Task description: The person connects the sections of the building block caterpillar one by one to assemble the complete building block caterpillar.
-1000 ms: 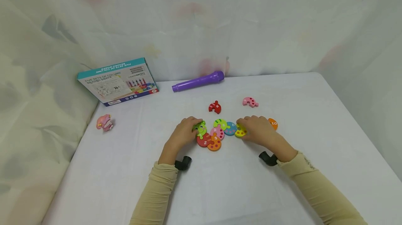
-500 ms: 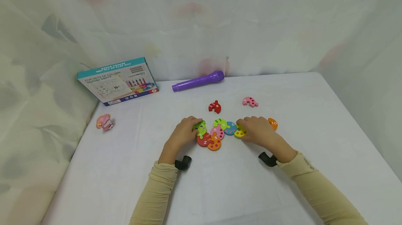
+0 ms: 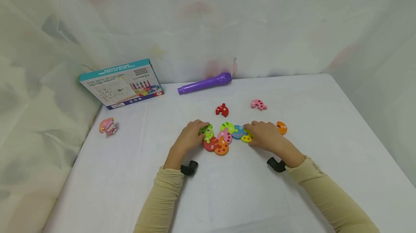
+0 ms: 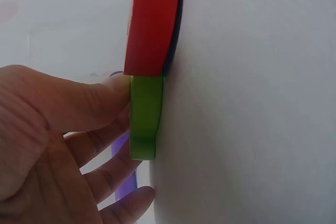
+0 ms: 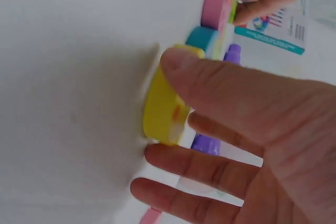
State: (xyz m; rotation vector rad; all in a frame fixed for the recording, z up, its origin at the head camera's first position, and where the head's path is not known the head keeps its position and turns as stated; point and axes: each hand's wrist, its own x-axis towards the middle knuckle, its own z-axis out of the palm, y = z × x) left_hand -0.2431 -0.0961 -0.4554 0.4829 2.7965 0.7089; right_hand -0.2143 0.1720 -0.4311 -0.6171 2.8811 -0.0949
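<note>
A row of wooden caterpillar number puzzle pieces lies on the white table in the head view. My left hand [image 3: 187,139] pinches the green caterpillar head piece [image 3: 208,132] at the row's left end, thumb on its near side. From it follow the red 2 piece [image 3: 210,145], orange 3 piece [image 3: 221,148], pink 4 piece [image 3: 225,137], light green piece [image 3: 228,127] and blue 6 piece [image 3: 238,132]. Against the blue piece, my right hand [image 3: 267,136] pinches a yellow puzzle piece [image 5: 164,106] between thumb and fingers; its number is hidden.
Loose puzzle pieces lie nearby: a red 8 piece [image 3: 222,110], a pink 9 piece [image 3: 258,104] and an orange 10 piece [image 3: 282,128]. Behind lie a purple toy microphone [image 3: 204,83] and a beaded-toy box [image 3: 121,84]. A pink figurine [image 3: 108,126] is at left.
My right hand has shifted slightly left with the yellow puzzle piece, closer against the blue piece. The left hand stays on the green head piece.
</note>
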